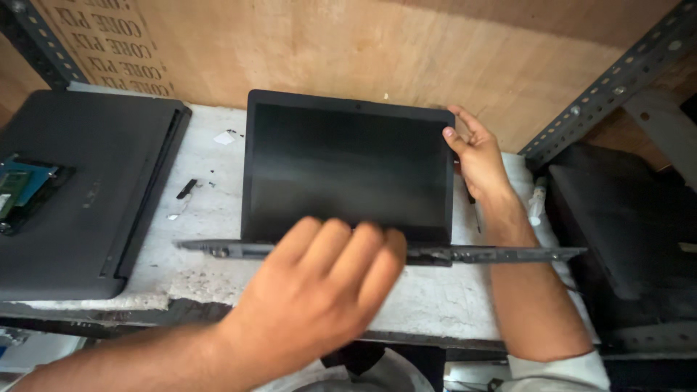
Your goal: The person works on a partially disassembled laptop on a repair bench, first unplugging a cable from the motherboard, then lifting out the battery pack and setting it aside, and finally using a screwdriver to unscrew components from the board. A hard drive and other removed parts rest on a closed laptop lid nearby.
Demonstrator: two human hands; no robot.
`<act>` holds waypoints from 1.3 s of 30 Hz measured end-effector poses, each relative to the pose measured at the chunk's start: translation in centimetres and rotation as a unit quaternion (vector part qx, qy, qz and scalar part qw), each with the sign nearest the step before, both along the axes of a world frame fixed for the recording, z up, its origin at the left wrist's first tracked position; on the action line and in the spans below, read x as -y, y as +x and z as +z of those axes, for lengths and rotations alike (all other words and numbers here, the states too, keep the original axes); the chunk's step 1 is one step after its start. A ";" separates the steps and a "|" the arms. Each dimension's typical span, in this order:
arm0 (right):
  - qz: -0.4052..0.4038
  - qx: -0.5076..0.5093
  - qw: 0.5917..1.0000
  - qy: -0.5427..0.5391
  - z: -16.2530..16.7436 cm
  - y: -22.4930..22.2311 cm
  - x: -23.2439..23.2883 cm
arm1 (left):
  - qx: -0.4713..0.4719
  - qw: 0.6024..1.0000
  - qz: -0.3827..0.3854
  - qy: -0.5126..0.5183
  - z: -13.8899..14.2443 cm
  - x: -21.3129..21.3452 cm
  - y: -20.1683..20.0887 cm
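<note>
A dark laptop (348, 170) stands open on a worn white worktop (210, 210), its black screen facing me. Its base (508, 254) shows only as a thin dark strip, seen edge-on. My left hand (319, 290) lies over the front edge of the base near the middle, with the fingers curled down onto it. My right hand (475, 156) grips the upper right corner of the screen lid, thumb on the front and fingers behind.
A second grey laptop (87, 196) lies closed at the left with a green circuit board (18, 189) on it. Small scraps (186, 189) dot the worktop. A plywood board (363, 51) forms the back. Slotted metal bars (610, 80) and a black block (624, 225) stand right.
</note>
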State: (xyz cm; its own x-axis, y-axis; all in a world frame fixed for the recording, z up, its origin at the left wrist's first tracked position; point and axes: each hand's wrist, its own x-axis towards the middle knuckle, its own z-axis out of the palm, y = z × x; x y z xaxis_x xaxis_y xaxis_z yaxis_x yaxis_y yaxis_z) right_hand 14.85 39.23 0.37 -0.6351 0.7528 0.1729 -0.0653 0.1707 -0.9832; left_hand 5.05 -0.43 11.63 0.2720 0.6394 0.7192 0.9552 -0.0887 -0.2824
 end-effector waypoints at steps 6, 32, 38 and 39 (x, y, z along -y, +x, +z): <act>-0.060 0.150 0.981 0.104 3.5 4.3 0.8 | 0.057 0.997 0.024 -0.048 1.1 -1.5 -0.4; 0.016 0.179 0.967 0.181 0.0 21.1 10.5 | 0.208 0.966 0.082 -0.132 3.4 -9.2 -3.9; -0.142 0.166 0.973 0.075 -4.2 18.9 12.8 | 0.250 0.955 0.090 -0.131 4.0 -10.7 -3.2; -0.154 0.154 0.972 0.083 -4.6 18.8 12.8 | 0.253 0.955 0.093 -0.123 3.8 -11.0 -3.0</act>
